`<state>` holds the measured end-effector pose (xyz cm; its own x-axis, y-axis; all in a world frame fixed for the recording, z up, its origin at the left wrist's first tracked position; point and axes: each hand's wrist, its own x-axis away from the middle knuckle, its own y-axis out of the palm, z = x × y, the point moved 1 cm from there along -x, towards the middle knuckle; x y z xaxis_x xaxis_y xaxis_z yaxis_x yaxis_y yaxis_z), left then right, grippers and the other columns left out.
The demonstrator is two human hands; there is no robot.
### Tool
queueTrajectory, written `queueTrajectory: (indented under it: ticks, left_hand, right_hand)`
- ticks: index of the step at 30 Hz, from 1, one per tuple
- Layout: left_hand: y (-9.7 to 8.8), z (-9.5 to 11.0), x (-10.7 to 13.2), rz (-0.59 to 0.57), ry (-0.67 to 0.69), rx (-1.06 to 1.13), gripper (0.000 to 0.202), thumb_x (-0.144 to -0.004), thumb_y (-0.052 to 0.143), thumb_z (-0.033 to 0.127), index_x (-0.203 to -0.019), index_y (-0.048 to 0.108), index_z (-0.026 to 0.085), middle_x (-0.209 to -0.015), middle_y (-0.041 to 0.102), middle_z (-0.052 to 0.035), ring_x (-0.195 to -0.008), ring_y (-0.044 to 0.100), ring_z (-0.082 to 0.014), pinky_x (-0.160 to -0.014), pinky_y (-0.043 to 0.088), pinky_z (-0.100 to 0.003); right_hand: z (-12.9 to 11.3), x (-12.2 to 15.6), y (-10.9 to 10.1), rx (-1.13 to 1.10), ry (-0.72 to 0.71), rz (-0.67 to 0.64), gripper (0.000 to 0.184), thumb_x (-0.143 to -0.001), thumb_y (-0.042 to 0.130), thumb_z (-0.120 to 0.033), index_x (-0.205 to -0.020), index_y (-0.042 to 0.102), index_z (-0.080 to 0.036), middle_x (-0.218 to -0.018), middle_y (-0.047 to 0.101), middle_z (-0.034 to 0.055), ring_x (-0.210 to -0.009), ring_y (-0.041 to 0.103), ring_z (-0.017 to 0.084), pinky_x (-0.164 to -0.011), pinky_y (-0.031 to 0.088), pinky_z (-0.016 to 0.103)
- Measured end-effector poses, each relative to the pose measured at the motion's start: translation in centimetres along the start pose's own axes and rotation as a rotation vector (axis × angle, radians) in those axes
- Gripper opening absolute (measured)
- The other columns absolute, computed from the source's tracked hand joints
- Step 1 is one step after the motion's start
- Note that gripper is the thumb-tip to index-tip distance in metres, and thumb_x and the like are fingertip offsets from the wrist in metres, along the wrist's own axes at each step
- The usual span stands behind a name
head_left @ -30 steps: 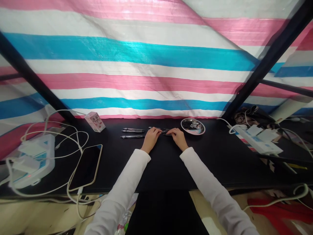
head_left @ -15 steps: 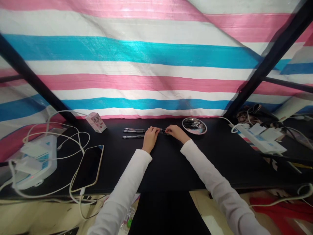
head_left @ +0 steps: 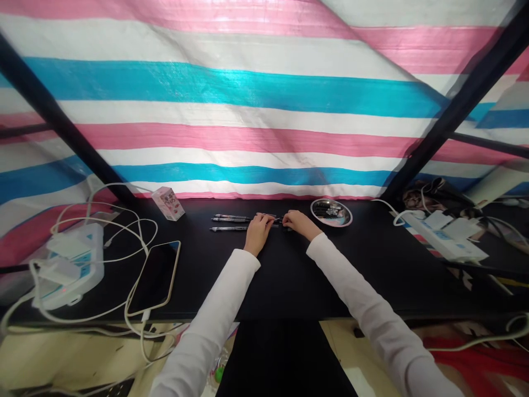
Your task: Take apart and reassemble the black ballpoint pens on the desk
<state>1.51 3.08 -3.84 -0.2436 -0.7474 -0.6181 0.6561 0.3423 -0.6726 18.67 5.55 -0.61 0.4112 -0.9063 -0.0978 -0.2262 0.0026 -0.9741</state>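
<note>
Gel pens (head_left: 229,228) with clear barrels lie side by side on the black desk, pointing left to right. My left hand (head_left: 258,232) lies across their right part, its fingers closed on a pen. Just right of it, my right hand (head_left: 299,224) is closed in a pinch at that pen's right end; a small dark piece shows by the fingertips, but its kind is hidden. Right of my right hand stands a round metal dish (head_left: 349,216) with several small dark and silvery pen parts in it.
A phone (head_left: 156,278) on a charging cable and a white power strip (head_left: 88,264) with tangled cords lie at the left. A small pink box (head_left: 168,204) stands behind them. Another power strip (head_left: 450,237) is at the right. A striped sheet (head_left: 256,127) hangs behind the desk.
The whole view has shifted slightly. Both hands stay at the pens, with the left fingers a little further along and the right hand still pinching at the pen's end.
</note>
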Motion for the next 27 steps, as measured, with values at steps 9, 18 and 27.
queueTrajectory:
  ticks: [9, 18, 27]
  left_hand:
    - [-0.3, 0.4, 0.4, -0.03, 0.025, 0.127, 0.017, -0.09, 0.047, 0.023, -0.098, 0.061, 0.02, -0.093, 0.057, -0.0044, -0.09, 0.055, -0.0165, -0.085, 0.045, -0.033]
    - [-0.2, 0.6, 0.4, -0.068, 0.051, 0.24, 0.015, -0.09, 0.048, 0.023, -0.097, 0.061, 0.019, -0.091, 0.058, -0.0032, -0.091, 0.056, -0.015, -0.088, 0.046, -0.032]
    - [0.0, 0.5, 0.4, -0.098, 0.058, 0.245, 0.015, -0.09, 0.048, 0.024, -0.096, 0.062, 0.019, -0.09, 0.058, -0.0034, -0.09, 0.056, -0.0157, -0.087, 0.046, -0.032]
  right_hand:
    - [0.4, 1.6, 0.4, -0.449, -0.038, 0.339, 0.007, -0.082, 0.053, -0.016, -0.083, 0.06, -0.017, -0.08, 0.061, 0.0031, -0.076, 0.058, 0.015, -0.074, 0.045, 0.028]
    - [0.0, 4.5, 2.1, -0.658, -0.026, 0.48, 0.01, -0.082, 0.053, -0.026, -0.089, 0.057, -0.019, -0.081, 0.062, 0.0021, -0.076, 0.061, 0.015, -0.074, 0.048, 0.03]
    - [0.1, 4.5, 2.2, -0.669, -0.033, 0.492, 0.019, -0.082, 0.053, -0.021, -0.101, 0.053, -0.021, -0.084, 0.064, 0.0024, -0.081, 0.063, 0.016, -0.081, 0.049, 0.033]
